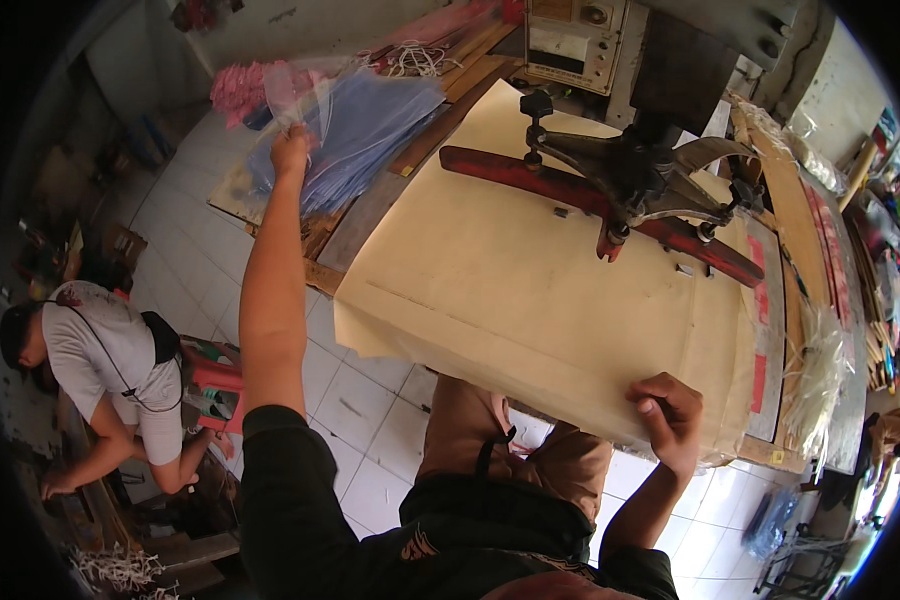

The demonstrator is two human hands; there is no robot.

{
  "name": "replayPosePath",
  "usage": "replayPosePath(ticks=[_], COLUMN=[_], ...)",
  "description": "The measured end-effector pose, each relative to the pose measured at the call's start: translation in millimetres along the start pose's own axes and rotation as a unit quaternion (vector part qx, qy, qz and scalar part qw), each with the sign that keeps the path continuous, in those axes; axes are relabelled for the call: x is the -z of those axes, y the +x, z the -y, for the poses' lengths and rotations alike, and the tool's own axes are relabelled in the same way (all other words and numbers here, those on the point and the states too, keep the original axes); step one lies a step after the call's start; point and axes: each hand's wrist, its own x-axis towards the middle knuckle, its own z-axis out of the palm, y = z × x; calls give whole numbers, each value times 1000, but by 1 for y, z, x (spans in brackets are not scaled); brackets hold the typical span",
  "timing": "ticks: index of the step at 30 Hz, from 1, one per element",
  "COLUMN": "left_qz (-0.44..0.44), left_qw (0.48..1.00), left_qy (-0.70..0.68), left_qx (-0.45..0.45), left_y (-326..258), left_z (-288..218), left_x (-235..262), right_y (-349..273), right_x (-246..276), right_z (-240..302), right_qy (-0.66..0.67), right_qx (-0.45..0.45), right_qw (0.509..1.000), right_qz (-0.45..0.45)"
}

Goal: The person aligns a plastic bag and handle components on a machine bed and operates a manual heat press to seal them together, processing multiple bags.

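Note:
My left hand (290, 150) is stretched out to the far left, its fingers closed on a clear plastic sheet (298, 96). Beneath that hand, a pile of bluish clear plastic sheets (370, 120) is fanned out. My right hand (668, 415) is over the near right edge of a tan paper sheet (510, 270), fingers curled; what they hold, if anything, is hidden. Above the tan sheet stands a dark press head with a red bar (530, 175). Small dark metal pieces (561, 212) show beside the bar.
A control box (572, 42) with a dial stands behind the press. Pink plastic (240, 92) and white strings (415, 60) lie beyond the pile. At the left, another person (120, 350) bends over work near a red stool (215, 385). Wooden boards (785, 270) line the table's right side.

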Motion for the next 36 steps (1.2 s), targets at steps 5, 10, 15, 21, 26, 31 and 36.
replayPosePath(ticks=[5, 10, 15, 21, 26, 31, 36], left_qz=[-80, -150, -242, -276, -140, -88, 32], left_qw=[988, 982, 899, 838, 857, 902, 957], left_qy=[-135, -57, 248, 284, 386, 326, 211], left_qx=[-3, -98, -267, -375, -312, -270, -198], left_y=[-14, -5, -19, -121, -272, -377, -468], left_z=[1, -27, -113, -195, -208, -183, -157], left_x=[-25, 12, 35, 20, -10, -23, -65], right_y=[0, 1, 2, 5, 20, 61, 131], right_x=[3, 1, 1, 2, 5, -14, -74], right_z=[1, 3, 5, 6, 37, 67, 56], right_qy=[-8, 18, 2, -49, -170, -81, 38], right_qx=[-19, -20, -21, -21, 29, -10, -123], right_qw=[1000, 1000, 1000, 998, 967, 941, 966], right_qz=[-11, -6, 5, 21, 188, 329, 222])
